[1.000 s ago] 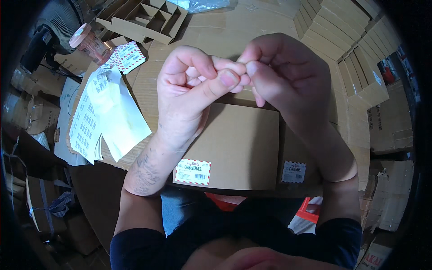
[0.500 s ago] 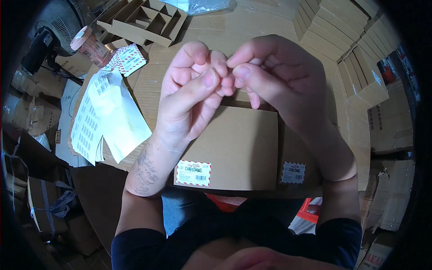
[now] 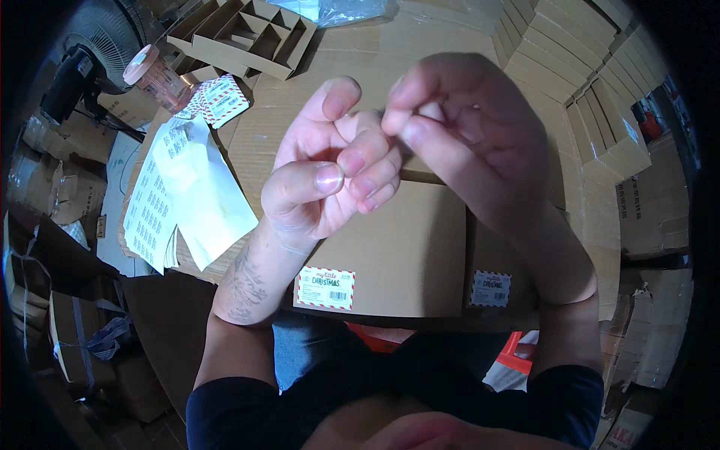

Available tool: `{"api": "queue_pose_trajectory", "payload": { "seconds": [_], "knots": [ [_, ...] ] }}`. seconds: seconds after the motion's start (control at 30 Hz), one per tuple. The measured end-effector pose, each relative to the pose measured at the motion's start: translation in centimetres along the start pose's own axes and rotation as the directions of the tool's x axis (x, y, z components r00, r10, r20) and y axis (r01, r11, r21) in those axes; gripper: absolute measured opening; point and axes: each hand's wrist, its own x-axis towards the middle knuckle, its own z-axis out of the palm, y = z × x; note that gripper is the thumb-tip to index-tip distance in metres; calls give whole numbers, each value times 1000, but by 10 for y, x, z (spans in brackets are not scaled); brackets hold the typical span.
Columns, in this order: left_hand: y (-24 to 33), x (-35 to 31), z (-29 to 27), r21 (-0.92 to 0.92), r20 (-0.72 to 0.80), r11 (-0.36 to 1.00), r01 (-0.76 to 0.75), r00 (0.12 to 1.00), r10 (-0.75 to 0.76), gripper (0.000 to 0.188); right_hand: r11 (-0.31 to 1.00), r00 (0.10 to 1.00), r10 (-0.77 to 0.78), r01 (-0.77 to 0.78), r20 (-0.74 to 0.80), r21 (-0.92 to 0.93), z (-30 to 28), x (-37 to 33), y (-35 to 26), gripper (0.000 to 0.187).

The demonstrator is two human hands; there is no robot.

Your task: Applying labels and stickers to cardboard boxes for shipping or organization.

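Note:
Both hands are raised over a brown cardboard box [image 3: 397, 240] with a red-and-white bordered label [image 3: 326, 289] at its lower left corner. My left hand [image 3: 330, 165] is turned palm up, its fingers loosely bent and the thumb apart from the raised index finger; nothing shows in it. Against its bent fingers, my right hand [image 3: 472, 135] pinches thumb and index finger together. Whatever is between those tips, if anything, is too small to make out. Partly under my right forearm lies a second brown box [image 3: 491, 240] with a similar label [image 3: 491, 289].
Sheets of printed stickers [image 3: 191, 195] lie at the table's left, below bordered labels [image 3: 225, 101] and a pink-lidded cup [image 3: 157, 79]. A divided cardboard tray [image 3: 255, 37] sits at the back. Flat boxes [image 3: 562, 45] are stacked at right. A black fan [image 3: 90, 60] stands far left.
My left thumb has moved down and away from the index finger, and the left fingers have shifted lower. The right hand stays pinched near them. The view has shifted slightly.

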Motion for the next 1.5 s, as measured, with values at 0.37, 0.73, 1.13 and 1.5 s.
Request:
{"api": "queue_pose_trajectory", "payload": {
  "seconds": [0.37,0.73,1.13,1.5],
  "knots": [
    [-6,-1,10,897,157,319,-307,894,419,32,996,997,73,-74,-24,-52,-1,-2,-1,23],
    [-6,0,9,931,106,269,-246,888,447,21,848,990,-138,108,-18,-519,-7,6,-12,12],
    [-8,-1,8,953,90,220,-208,888,450,20,765,983,-184,161,29,-623,-10,6,-16,9],
    [-12,-2,11,898,-37,404,-175,885,465,19,993,988,95,-102,-121,-58,2,1,0,9]
  ]
}}
